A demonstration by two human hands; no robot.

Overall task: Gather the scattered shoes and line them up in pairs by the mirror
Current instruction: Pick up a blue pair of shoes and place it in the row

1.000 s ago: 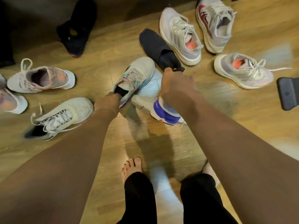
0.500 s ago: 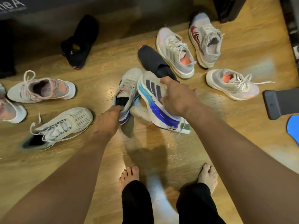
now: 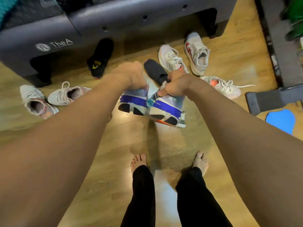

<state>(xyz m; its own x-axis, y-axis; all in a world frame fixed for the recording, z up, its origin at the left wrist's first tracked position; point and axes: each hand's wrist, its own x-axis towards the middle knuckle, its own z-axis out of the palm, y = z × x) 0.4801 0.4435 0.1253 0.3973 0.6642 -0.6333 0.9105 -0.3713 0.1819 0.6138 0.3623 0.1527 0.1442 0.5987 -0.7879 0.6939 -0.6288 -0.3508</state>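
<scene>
Hands full: left hand (image 3: 133, 77) grips a blue-striped sneaker (image 3: 132, 102); right hand (image 3: 175, 86) grips the second sneaker (image 3: 168, 110), just beside it at three o'clock.

Left grip (image 3: 133, 76) and right grip (image 3: 177, 86) hold blue-striped shoes (image 3: 166, 106).

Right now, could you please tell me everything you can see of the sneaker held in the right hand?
The sneaker hangs above the wooden floor with its underside facing the camera: a pale sole with a blue-purple band, black rubber patches and an orange edge at the low end. The right hand grips its top, fingers curled round it. Its matching sneaker, held by the left hand, sits close beside it, seemingly touching. Blur hides finer detail.
</scene>
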